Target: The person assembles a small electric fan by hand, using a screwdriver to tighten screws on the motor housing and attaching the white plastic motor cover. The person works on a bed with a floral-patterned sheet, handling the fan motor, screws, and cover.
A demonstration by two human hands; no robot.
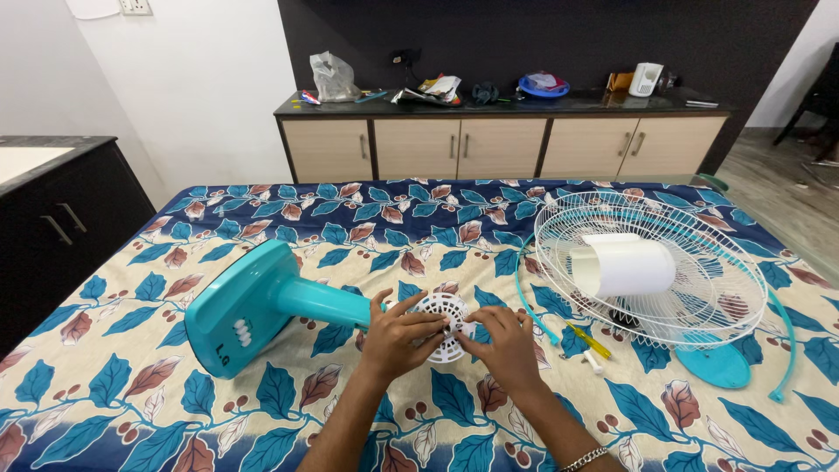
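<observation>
Spread over the table, a leaf-printed cloth carries the teal plastic fan body, and I have my left hand and right hand both closed on its white slotted motor cover, which looks light, rigid, best gripped by its rim.

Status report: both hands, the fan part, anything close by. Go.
Left hand and right hand both gripping white vented motor housing on teal fan stand. White fan grille lies right. Yellow screwdriver beside right hand, not touching.
</observation>
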